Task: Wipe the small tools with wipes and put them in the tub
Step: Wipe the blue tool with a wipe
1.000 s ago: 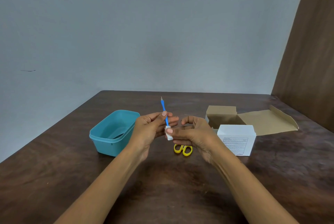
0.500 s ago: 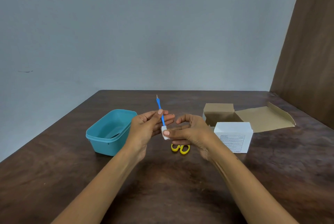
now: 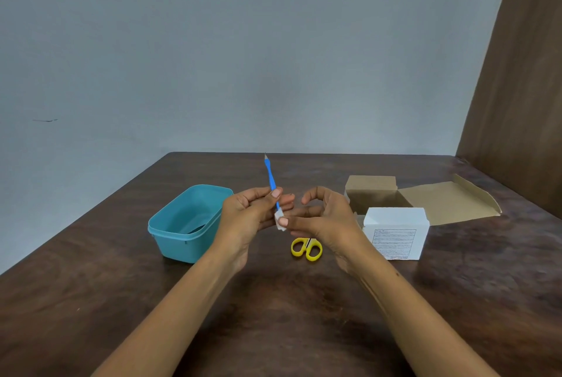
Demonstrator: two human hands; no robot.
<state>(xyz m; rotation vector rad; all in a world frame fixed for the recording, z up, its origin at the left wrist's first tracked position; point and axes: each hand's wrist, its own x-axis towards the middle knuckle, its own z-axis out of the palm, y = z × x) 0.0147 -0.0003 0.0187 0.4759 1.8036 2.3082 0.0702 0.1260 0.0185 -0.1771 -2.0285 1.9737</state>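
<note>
My left hand (image 3: 249, 215) pinches a thin blue tool (image 3: 271, 180) upright above the table, its metal tip pointing up. My right hand (image 3: 322, 220) pinches a small white wipe (image 3: 280, 220) wrapped round the tool's lower end. A teal tub (image 3: 188, 221) stands just left of my left hand, with something dark lying on its floor. Yellow-handled scissors (image 3: 306, 248) lie on the table below my right hand, their blades hidden behind it.
A white box with printed text (image 3: 395, 235) stands right of my right hand. Behind it sits an opened brown cardboard box (image 3: 419, 197) with its flap spread to the right. A brown wall panel (image 3: 523, 87) rises at the right edge of the dark wooden table (image 3: 289, 300).
The wipe in my right hand has stayed at the blue tool's lower end, and both hands keep their grips. The view has shifted slightly.
</note>
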